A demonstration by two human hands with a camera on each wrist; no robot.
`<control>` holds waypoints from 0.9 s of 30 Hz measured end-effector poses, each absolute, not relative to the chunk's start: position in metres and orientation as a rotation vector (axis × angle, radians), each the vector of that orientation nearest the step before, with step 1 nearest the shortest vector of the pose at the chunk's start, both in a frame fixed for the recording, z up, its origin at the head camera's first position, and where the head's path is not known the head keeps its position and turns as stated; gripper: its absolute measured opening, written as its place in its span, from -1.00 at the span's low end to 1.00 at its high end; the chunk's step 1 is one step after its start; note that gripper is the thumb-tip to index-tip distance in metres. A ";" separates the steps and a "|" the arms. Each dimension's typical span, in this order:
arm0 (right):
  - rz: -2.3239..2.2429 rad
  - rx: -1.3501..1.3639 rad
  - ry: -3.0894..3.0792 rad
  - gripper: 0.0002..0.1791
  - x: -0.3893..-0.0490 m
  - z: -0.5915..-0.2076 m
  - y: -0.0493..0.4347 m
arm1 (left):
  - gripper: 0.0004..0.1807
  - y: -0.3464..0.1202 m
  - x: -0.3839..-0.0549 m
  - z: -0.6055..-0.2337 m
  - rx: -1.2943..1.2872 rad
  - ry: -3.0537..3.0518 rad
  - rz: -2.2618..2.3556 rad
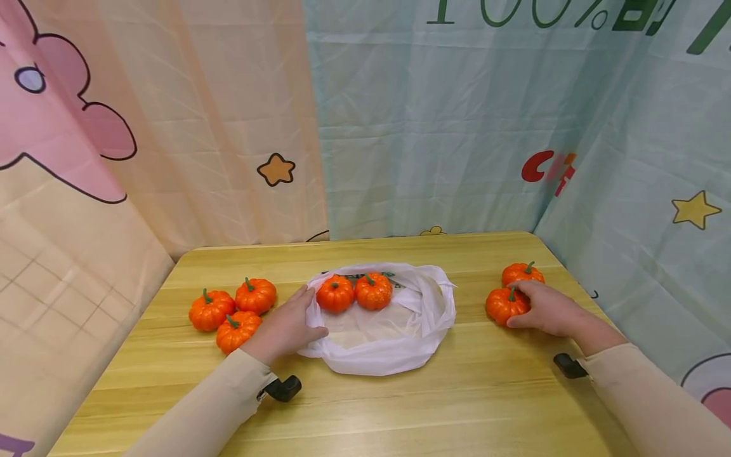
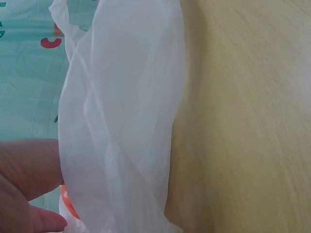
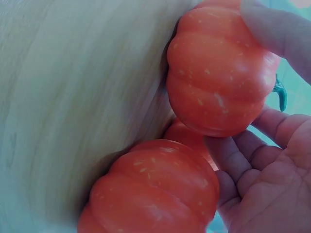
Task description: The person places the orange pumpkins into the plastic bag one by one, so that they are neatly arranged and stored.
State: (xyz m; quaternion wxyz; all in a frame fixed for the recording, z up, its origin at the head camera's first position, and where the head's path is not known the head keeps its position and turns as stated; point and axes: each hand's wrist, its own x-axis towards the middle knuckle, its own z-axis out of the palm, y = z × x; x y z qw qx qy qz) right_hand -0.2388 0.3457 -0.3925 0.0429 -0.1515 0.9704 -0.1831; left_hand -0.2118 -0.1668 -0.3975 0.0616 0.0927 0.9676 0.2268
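Observation:
A white plastic bag (image 1: pixel 379 363) lies spread with its mouth up, and two small orange pumpkins (image 1: pixel 335 294) sit inside by its far left rim. My left hand (image 1: pixel 285 324) holds the bag's left edge, its fingers partly hidden by the plastic in the left wrist view. To the right, my right hand (image 1: pixel 545 308) grips a small pumpkin (image 3: pixel 221 73) between thumb and fingers. Just behind it stands another pumpkin (image 1: pixel 521 273). The right wrist view shows one more pumpkin (image 3: pixel 155 189) close below the held one, and part of a further orange surface between them.
Three more small pumpkins (image 1: pixel 256 296) with green stems are grouped on the wooden table (image 1: pixel 400 419), left of my left hand. Printed curtains (image 1: pixel 428 127) hang behind the table and along both sides. Dark wrist mounts (image 1: pixel 283 388) stick out from both sleeves.

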 end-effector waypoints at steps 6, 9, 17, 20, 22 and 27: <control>-0.498 -0.496 3.012 -0.10 -0.238 -0.390 0.343 | 0.05 -0.167 -0.212 -0.398 0.273 2.923 0.690; -0.515 -0.503 3.033 -0.10 -0.237 -0.387 0.340 | 0.06 -0.167 -0.212 -0.398 0.278 2.924 0.686; -0.635 -0.538 3.060 -0.09 -0.241 -0.361 0.325 | 0.06 -0.167 -0.212 -0.398 0.288 2.926 0.685; -0.661 -0.532 3.060 -0.09 -0.241 -0.347 0.313 | 0.06 -0.167 -0.212 -0.399 0.302 2.934 0.673; -0.675 -0.546 3.071 -0.12 -0.242 -0.338 0.303 | 0.06 -0.167 -0.212 -0.399 0.311 2.940 0.672; -0.709 -0.602 3.082 -0.17 -0.243 -0.317 0.277 | 0.06 -0.167 -0.213 -0.400 0.320 2.944 0.682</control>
